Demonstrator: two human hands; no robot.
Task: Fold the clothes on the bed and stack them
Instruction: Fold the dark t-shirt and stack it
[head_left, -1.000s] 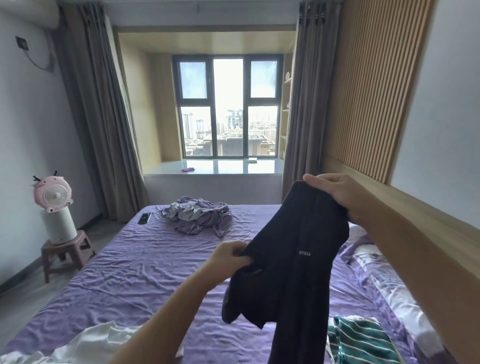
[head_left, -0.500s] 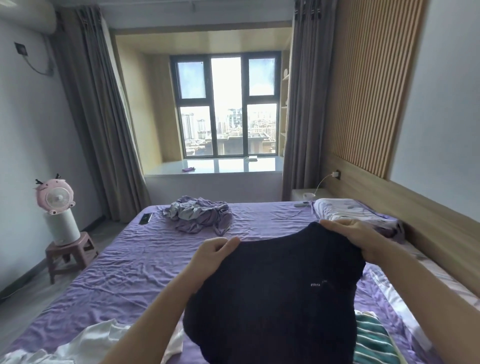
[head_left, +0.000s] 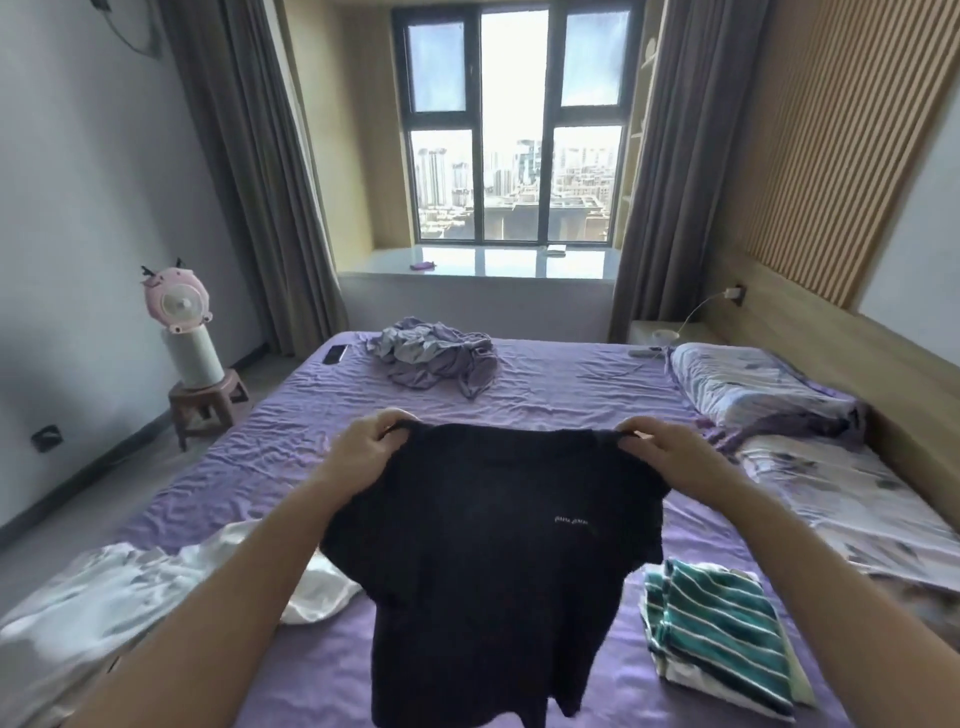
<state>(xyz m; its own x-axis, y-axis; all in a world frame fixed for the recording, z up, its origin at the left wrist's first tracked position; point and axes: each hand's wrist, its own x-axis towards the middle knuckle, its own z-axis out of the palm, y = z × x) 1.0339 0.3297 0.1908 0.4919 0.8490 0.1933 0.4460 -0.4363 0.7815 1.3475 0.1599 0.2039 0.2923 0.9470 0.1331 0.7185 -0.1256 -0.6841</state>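
So far the work looks barely begun. One striped green-and-white garment (head_left: 719, 629) lies folded on the near right of the bed (head_left: 571, 395), which I judge to be the start of the stack. The left hand (head_left: 363, 447) and right hand (head_left: 657, 451) each pinch a top corner of a dark navy T-shirt (head_left: 493, 545), fingers curled over its upper edge, holding it spread out and hanging above the middle of the bed, not yet laid flat or folded. Still to do, as it appears: this shirt, a white garment (head_left: 156, 587) sprawled loose on the near left, and a crumpled lilac-grey heap (head_left: 436, 353) at the far side near the window. None of these is stacked yet.
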